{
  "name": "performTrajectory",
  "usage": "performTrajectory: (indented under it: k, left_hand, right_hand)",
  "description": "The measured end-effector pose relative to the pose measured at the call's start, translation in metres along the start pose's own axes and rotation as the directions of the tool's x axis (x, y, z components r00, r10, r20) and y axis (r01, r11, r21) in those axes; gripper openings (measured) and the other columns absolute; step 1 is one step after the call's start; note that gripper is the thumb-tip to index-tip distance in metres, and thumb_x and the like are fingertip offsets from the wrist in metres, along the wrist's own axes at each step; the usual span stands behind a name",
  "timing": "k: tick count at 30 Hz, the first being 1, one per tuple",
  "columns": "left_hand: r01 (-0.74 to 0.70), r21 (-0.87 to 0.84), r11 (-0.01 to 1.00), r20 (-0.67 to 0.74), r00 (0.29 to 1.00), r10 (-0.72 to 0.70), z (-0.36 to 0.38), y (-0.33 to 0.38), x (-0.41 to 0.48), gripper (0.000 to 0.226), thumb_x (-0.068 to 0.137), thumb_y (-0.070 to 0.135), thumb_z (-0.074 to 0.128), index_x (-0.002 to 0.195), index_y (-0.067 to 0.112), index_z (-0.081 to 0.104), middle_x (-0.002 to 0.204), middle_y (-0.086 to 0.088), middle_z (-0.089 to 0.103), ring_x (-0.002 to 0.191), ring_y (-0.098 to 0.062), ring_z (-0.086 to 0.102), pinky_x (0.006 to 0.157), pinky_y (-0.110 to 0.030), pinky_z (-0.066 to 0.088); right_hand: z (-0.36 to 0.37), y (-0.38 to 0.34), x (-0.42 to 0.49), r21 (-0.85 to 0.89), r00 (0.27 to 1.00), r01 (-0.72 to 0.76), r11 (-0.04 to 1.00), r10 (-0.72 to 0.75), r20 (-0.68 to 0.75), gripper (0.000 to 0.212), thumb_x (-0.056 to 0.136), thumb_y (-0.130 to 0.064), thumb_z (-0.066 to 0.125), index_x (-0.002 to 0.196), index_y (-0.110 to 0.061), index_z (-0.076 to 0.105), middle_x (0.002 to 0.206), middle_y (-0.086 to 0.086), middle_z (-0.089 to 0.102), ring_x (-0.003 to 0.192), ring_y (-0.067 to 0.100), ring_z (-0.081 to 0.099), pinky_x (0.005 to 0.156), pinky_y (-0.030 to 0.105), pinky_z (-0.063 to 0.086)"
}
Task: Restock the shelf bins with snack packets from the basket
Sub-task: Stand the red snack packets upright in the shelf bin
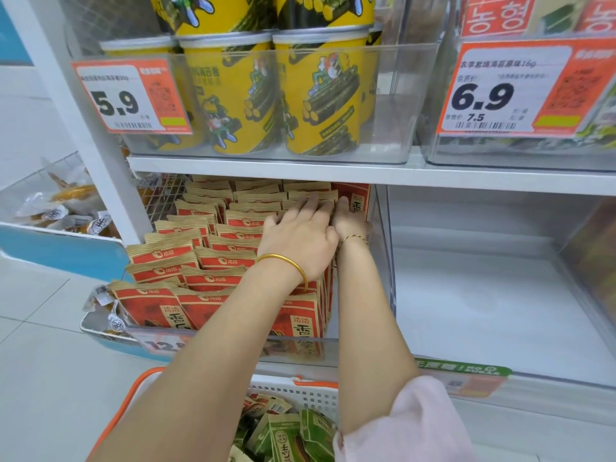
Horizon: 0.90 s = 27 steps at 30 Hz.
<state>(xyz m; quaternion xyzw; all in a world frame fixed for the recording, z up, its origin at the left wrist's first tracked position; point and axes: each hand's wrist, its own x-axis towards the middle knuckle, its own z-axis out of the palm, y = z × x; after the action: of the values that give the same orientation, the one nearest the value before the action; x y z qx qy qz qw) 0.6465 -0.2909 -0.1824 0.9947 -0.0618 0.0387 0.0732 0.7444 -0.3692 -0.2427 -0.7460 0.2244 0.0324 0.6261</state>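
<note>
Now left hand (300,236) spread flat on red seed packets (213,261) beneath it, right hand (350,219) alongside against an upright packet (359,200), grip unclear; hold the row back, seat it square in the bin (385,268).

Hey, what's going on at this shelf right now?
A person is restocking the clear bin on the lower shelf, which is packed with rows of red-and-brown snack packets. The left hand lies flat on the rows, while the right hand is against a red packet at the bin's back right; whether it grips it is unclear. The basket below holds green packets.
</note>
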Motion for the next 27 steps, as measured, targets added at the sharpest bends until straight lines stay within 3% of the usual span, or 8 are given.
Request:
performTrajectory:
  k: [10,14,16,18,20,23,24,27]
  left_hand:
    - [-0.009,0.008,1.000,0.008,1.000,0.009,0.002,-0.002,0.003,0.050,0.098,0.033,0.022,0.148,0.030,0.018,0.158,0.008,0.009,0.144,-0.007,0.005,0.109,-0.044,0.015]
    - [0.036,-0.056,0.998,0.018,0.999,-0.035,-0.003,-0.001,0.007,0.045,0.098,0.035,0.026,0.141,0.028,0.036,0.156,0.005,0.021,0.142,-0.013,0.018,0.107,-0.044,0.019]
    - [0.041,-0.099,0.994,-0.051,0.998,-0.046,-0.011,0.001,0.000,0.034,0.097,0.034,0.029,0.118,0.023,0.054,0.140,0.000,0.046,0.131,-0.021,0.037,0.101,-0.043,0.025]
    - [-0.009,-0.089,0.996,-0.197,0.980,-0.009,-0.022,0.002,-0.016,0.027,0.097,0.030,0.033,0.100,0.020,0.058,0.119,0.000,0.059,0.119,-0.022,0.046,0.096,-0.042,0.028]
    - [-0.064,-0.129,0.990,-0.315,0.949,0.020,-0.029,0.000,-0.044,0.029,0.096,0.025,0.039,0.115,0.024,0.061,0.124,0.007,0.058,0.122,-0.018,0.044,0.099,-0.038,0.027]
    - [-0.094,-0.208,0.974,-0.443,0.897,-0.008,-0.023,-0.006,-0.096,0.032,0.093,0.021,0.044,0.119,0.028,0.061,0.130,0.012,0.055,0.123,-0.013,0.042,0.096,-0.033,0.025]
    - [-0.101,-0.218,0.971,-0.488,0.873,-0.019,-0.017,-0.009,-0.113,0.032,0.091,0.021,0.043,0.116,0.028,0.063,0.128,0.012,0.057,0.120,-0.014,0.043,0.093,-0.032,0.026]
    - [-0.143,-0.264,0.954,-0.598,0.800,-0.046,0.005,-0.019,-0.149,0.033,0.084,0.019,0.039,0.103,0.021,0.066,0.112,0.006,0.064,0.106,-0.020,0.053,0.088,-0.038,0.038]
  right_hand:
    - [0.006,0.001,-0.005,0.241,0.995,0.101,0.965,-0.092,-0.046,0.056,0.102,-0.041,0.024,0.146,-0.006,0.030,0.153,0.012,0.029,0.140,0.024,0.027,0.115,0.035,0.019]
    - [-0.005,0.005,-0.040,0.291,0.985,0.174,0.941,-0.161,-0.068,0.047,0.103,-0.031,0.025,0.134,-0.004,0.046,0.138,0.016,0.047,0.125,0.028,0.044,0.100,0.030,0.032]
    - [-0.016,0.013,-0.074,0.285,0.976,0.218,0.933,-0.209,-0.064,0.043,0.101,-0.032,0.026,0.124,-0.006,0.052,0.130,0.017,0.054,0.115,0.028,0.050,0.099,0.034,0.038]
    - [-0.031,0.023,-0.115,0.192,0.945,0.325,0.926,-0.323,-0.044,0.043,0.102,-0.031,0.027,0.133,-0.008,0.047,0.140,0.012,0.047,0.126,0.024,0.044,0.109,0.038,0.033]
    - [-0.046,0.039,-0.155,0.089,0.896,0.439,0.894,-0.443,0.031,0.045,0.103,-0.028,0.027,0.145,-0.013,0.032,0.150,0.001,0.033,0.138,0.014,0.028,0.115,0.024,0.017]
    - [-0.058,0.064,-0.194,0.020,0.850,0.517,0.856,-0.516,0.107,0.043,0.102,-0.017,0.033,0.144,-0.012,0.032,0.128,-0.006,0.039,0.117,-0.001,0.032,0.091,-0.009,0.010]
    - [-0.059,0.071,-0.200,-0.001,0.842,0.530,0.848,-0.527,0.115,0.042,0.101,-0.012,0.036,0.143,-0.011,0.034,0.123,-0.008,0.038,0.112,-0.003,0.031,0.085,-0.012,0.008]
    - [-0.058,0.090,-0.215,-0.097,0.775,0.632,0.769,-0.629,0.061,0.045,0.094,-0.003,0.046,0.138,-0.006,0.039,0.132,0.003,0.043,0.121,0.008,0.037,0.095,0.000,0.015]
